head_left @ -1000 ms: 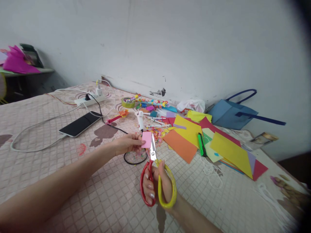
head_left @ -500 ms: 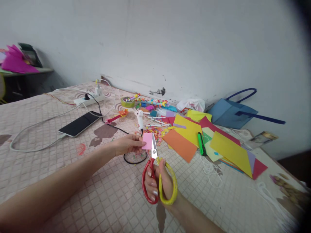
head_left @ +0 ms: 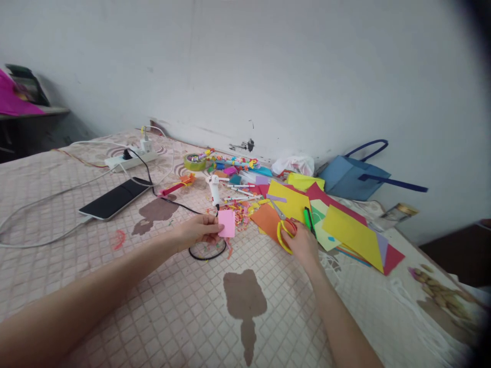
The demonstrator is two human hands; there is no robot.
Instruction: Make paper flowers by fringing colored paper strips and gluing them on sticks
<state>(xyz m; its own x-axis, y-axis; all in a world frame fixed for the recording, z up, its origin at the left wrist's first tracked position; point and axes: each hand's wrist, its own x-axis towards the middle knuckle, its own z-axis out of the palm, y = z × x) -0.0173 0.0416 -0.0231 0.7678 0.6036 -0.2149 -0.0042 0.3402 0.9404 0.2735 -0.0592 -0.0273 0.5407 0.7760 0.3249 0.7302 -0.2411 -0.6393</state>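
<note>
A small pink paper piece (head_left: 227,224) is pinched between the thumb and fingers of my left hand (head_left: 200,230), above the tablecloth near the black cord. To the right, my right hand (head_left: 305,245) grips the scissors (head_left: 286,234) by their red and yellow handles. The blades point away from me, over the orange paper (head_left: 268,221) and the yellow sheet (head_left: 293,202). Just beside the right hand lies a green cutter knife (head_left: 309,220). Behind the pink paper sits a white glue gun (head_left: 214,190) among colourful paper scraps (head_left: 241,213).
On the left are a phone (head_left: 115,199) on a charging cable and a power strip (head_left: 130,159). Tape (head_left: 195,162) and decorated sticks stand near the wall. A blue bag (head_left: 353,179) is at the back right, with white string (head_left: 414,312) nearer me.
My right hand has carried the scissors away from the pink paper, rightward to the coloured sheets. Its grip has turned from fingers in the loops to holding the handles from above.
</note>
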